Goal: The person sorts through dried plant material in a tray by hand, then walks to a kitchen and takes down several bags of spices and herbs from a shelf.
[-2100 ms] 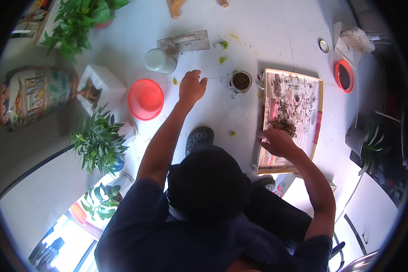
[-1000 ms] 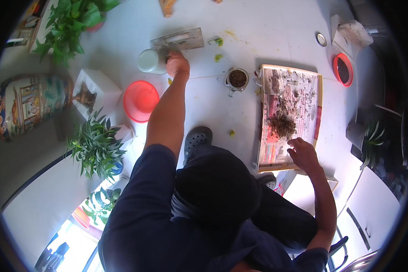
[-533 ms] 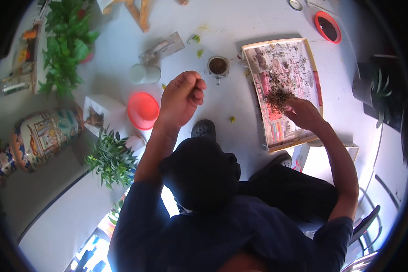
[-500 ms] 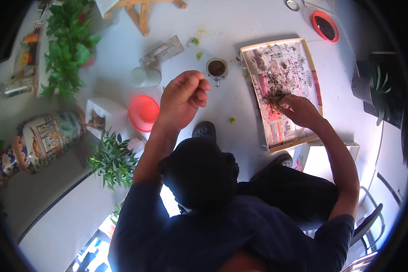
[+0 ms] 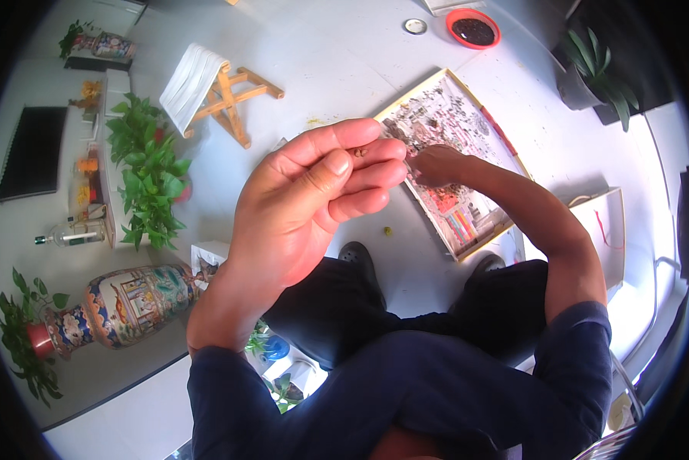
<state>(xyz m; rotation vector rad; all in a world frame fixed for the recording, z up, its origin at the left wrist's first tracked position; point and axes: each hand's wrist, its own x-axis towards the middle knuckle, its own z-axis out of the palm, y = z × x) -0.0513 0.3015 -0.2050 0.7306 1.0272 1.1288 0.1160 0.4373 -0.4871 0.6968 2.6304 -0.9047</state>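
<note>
My left hand (image 5: 314, 199) is raised close to the camera, fingers curled, with small brown bits (image 5: 358, 152) pinched between thumb and fingertips. My right hand (image 5: 435, 165) reaches down onto a flat board (image 5: 467, 126) on the white floor, resting on the dark soil and plant scraps spread over it. Whether that hand grips anything is hidden by its own back.
A folding wooden stool (image 5: 214, 88) stands beyond my left hand. A leafy green plant (image 5: 147, 180), a painted vase (image 5: 134, 300), a red dish of soil (image 5: 473, 27), a potted spiky plant (image 5: 590, 65) and a white bag (image 5: 601, 230) ring the floor.
My left hand has come back from the far pots and risen close to the camera, closed on small bits. My right hand stays on the board. The view has tilted.
</note>
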